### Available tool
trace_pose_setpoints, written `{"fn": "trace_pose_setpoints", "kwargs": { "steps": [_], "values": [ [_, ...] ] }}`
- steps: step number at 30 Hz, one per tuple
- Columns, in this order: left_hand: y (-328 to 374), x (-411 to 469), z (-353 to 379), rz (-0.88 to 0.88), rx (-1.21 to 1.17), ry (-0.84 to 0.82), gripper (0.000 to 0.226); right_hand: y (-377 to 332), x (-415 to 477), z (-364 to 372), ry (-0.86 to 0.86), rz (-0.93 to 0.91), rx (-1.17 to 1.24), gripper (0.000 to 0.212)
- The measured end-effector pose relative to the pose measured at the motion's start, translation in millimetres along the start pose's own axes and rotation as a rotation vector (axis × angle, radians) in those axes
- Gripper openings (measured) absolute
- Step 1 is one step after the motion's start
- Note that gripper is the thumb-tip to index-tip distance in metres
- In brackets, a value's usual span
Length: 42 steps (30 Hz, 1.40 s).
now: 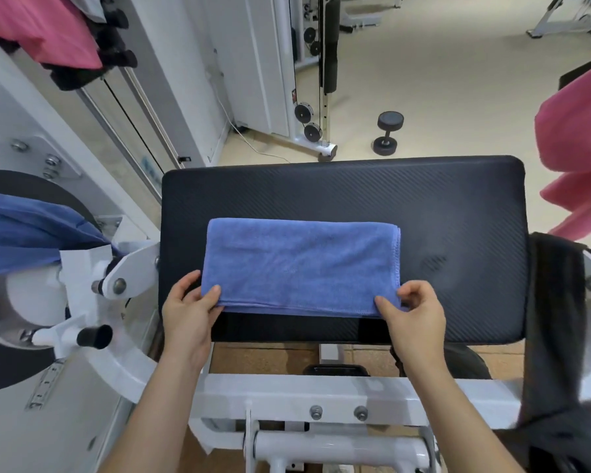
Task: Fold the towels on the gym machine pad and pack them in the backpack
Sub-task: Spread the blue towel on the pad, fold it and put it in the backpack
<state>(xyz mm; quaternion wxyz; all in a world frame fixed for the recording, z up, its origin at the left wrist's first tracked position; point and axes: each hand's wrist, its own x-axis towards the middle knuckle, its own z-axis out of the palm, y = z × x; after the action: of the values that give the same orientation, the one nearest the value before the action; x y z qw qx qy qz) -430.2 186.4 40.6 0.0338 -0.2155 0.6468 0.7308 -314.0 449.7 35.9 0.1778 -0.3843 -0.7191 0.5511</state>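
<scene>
A blue towel (301, 264), folded into a flat rectangle, lies on the black machine pad (440, 206). My left hand (188, 312) pinches its near left corner, thumb on top. At the near right corner my right hand (413, 315) pinches the edge the same way. A second blue towel (24, 230) hangs over the machine at the left. Pink towels hang at the top left (48, 25) and at the right (577, 141). Something dark, a strap or bag (553, 336), hangs off the pad's right side; I cannot tell whether it is the backpack.
The white machine frame (321, 401) runs below the pad, with a black-tipped lever (94, 336) at the left. A black dumbbell (386, 133) stands on the beige floor beyond the pad. A cable machine (307, 80) stands at the back.
</scene>
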Motion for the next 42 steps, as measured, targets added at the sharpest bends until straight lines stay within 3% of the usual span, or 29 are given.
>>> {"fn": "trace_pose_setpoints", "kwargs": {
  "steps": [6, 11, 15, 19, 22, 25, 28, 31, 35, 37, 40, 42],
  "values": [
    [-0.5, -1.6, -3.8, -0.009, 0.003, -0.058, 0.027, -2.0, 3.2, -1.8, -0.099, 0.041, 0.042, 0.041],
    [-6.0, 2.8, -5.3, 0.055, 0.123, 0.045, 0.009, -5.4, -0.1, 4.9, -0.074, -0.039, -0.084, 0.033],
    [-10.3, 5.7, -9.6, 0.193, 0.409, 0.095, 0.017, -0.4, -1.0, 10.4, -0.020, -0.090, -0.288, 0.025],
    [-13.8, 3.6, -7.7, 0.379, 0.726, 0.068, 0.016, 12.3, -3.2, 9.5, 0.056, -0.272, -0.640, 0.046],
    [-19.3, 2.1, -5.0, 0.548, 0.959, 0.090, 0.022, 10.6, -1.9, 6.2, 0.033, -0.304, -0.644, 0.052],
    [-17.1, -1.0, 0.2, 0.385, 0.877, 0.114, 0.031, -2.0, 6.9, 5.8, -0.015, -0.125, -0.466, 0.047],
    [-10.6, -2.5, 5.1, 0.158, 0.769, 0.106, 0.015, -9.3, 16.3, 9.7, -0.044, -0.032, -0.374, 0.028],
    [-8.1, -8.7, 5.4, 0.139, 0.693, 0.108, 0.011, -12.2, 20.6, 11.2, -0.081, 0.016, -0.303, 0.022],
    [-7.5, -23.4, 0.2, 0.032, 0.301, 0.007, 0.036, -15.7, 22.1, 0.6, -0.135, 0.049, -0.177, 0.012],
    [-12.3, -34.4, -4.3, 0.091, 0.289, -0.091, 0.046, -23.2, 28.7, -8.7, -0.152, -0.030, -0.248, 0.008],
    [-33.7, -65.5, -4.6, 0.263, 0.511, -0.256, 0.047, -49.9, 54.7, -17.6, -0.118, -0.292, -0.509, 0.012],
    [-55.7, -91.7, 1.7, 0.224, 0.598, -0.381, 0.045, -75.8, 78.4, -15.3, -0.130, -0.473, -0.635, 0.010]
  ]
}}
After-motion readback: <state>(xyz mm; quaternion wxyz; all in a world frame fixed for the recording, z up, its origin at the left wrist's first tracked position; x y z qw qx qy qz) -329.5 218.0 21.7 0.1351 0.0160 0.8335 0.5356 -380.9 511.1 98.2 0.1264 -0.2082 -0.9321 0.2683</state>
